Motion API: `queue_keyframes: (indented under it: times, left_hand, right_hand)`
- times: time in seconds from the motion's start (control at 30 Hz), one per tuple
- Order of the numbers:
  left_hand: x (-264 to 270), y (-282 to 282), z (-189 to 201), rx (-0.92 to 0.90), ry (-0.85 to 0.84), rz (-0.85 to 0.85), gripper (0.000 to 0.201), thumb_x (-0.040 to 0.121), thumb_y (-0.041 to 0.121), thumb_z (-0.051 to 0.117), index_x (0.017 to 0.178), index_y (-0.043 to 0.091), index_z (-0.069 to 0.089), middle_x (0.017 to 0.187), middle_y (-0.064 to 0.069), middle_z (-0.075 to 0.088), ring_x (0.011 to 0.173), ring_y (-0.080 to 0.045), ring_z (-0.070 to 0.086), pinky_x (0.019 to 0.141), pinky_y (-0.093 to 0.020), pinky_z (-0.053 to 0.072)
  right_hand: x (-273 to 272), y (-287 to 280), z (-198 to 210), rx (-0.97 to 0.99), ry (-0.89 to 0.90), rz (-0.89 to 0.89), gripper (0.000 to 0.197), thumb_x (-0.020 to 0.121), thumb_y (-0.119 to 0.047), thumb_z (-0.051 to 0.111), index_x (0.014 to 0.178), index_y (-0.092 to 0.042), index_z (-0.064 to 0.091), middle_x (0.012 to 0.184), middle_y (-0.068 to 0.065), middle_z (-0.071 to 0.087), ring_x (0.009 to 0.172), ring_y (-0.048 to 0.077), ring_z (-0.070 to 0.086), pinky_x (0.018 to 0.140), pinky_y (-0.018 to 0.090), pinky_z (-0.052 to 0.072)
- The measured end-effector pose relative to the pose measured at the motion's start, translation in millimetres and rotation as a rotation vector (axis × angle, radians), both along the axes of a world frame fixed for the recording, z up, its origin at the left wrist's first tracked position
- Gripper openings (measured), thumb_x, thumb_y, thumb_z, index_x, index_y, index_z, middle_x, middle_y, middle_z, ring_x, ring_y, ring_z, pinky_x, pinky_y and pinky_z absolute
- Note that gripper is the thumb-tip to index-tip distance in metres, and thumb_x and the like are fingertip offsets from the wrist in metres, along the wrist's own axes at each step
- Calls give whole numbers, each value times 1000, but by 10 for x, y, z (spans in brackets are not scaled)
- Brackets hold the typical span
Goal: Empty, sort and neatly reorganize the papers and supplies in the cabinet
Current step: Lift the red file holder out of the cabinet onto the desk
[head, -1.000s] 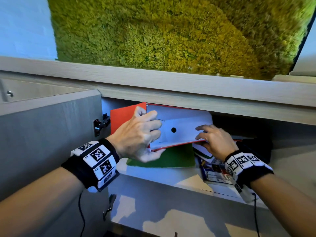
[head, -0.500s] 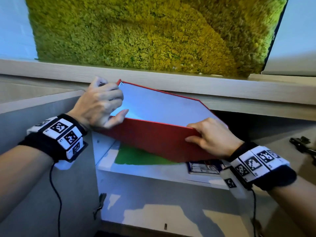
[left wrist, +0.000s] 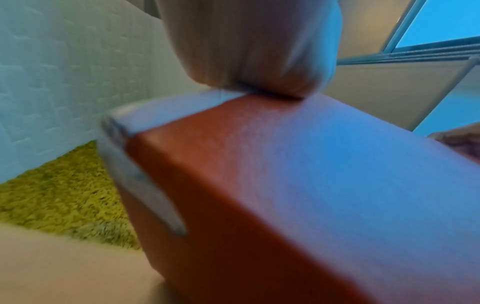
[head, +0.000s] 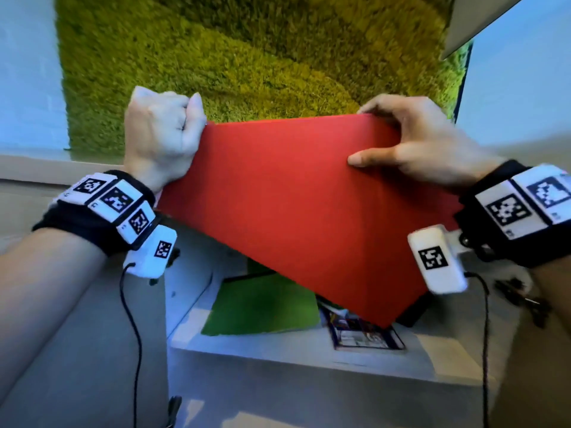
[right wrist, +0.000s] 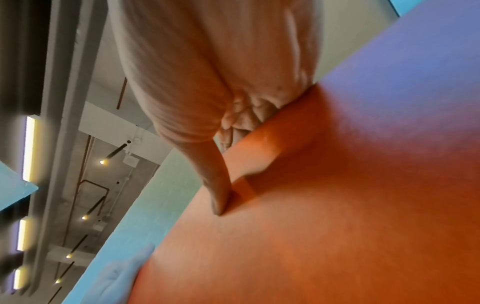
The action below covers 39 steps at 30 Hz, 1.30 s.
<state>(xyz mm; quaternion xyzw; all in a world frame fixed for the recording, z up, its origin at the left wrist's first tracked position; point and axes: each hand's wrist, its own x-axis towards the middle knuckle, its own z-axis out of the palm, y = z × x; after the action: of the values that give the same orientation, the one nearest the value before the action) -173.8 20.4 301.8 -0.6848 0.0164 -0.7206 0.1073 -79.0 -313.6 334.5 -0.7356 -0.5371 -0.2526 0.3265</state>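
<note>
We hold a large red cardboard binder (head: 302, 208) aloft in front of the open cabinet, its broad face tilted toward us and blocking most of the view into the compartment behind it. Our left hand (head: 160, 135) is clenched around the binder's upper left corner, fingers curled tight over the edge; from the left wrist camera the grip shows as a blurred palm (left wrist: 249, 45) seated on the corner where a pale metal edge strip (left wrist: 140, 174) runs down the spine. Our right hand (head: 414, 143) grasps the upper right corner, fingers hooked over the top edge and the thumb (head: 367, 157) pressed flat on the red face; the right wrist camera shows that thumb (right wrist: 218, 189) bearing on the cover.

Below the binder, on the pale grey cabinet shelf (head: 278, 350), lies a flat green folder (head: 259, 304), its right part hidden by the binder's lower corner. Just beside it a printed booklet with dark borders (head: 364, 335) lies partly under the binder's lower corner. A dark object (head: 414, 313) sits further right, too covered to identify. A metal door hinge (head: 522, 295) shows at far right, blurred. Behind everything hangs a yellow-green moss wall panel (head: 247, 57).
</note>
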Motion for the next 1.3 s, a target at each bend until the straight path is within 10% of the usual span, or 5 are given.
queue_keyframes:
  times: [0.23,0.63,0.97,1.3]
  left_hand:
    - [-41,-337,896,-215,-100,-17,50,99,42,31,58,15,41,60,-17,49,60,-29,37,59,-35,17]
    - [502,-562,1194,-355,-220,-76,64,100,42,31,70,-1,67,71,-23,65,65,-41,56,58,-41,35]
    - [1114,-583,313,-465,155,-76,46,99,51,41,85,9,56,99,-15,58,85,-44,59,68,-47,42]
    - [1105,-740,140,-630,235,-142,75,74,78,56,116,16,50,118,-7,47,99,-38,58,76,-44,43]
  right_hand:
    - [-183,-126,1036,152,-40,-45,45,69,-15,84,108,-24,64,92,-9,67,70,-7,60,63,8,48]
    - [109,-171,1790,104,-227,-269,48,74,-23,81,119,-27,65,113,-1,67,106,16,62,99,34,48]
    - [766,-46,949,-136,-525,-588,74,84,-22,68,148,-27,32,154,0,26,144,20,20,110,64,14]
    - [1085,-212,-688,251,-436,-674,54,77,-23,70,128,-18,54,139,6,42,121,27,46,95,51,46]
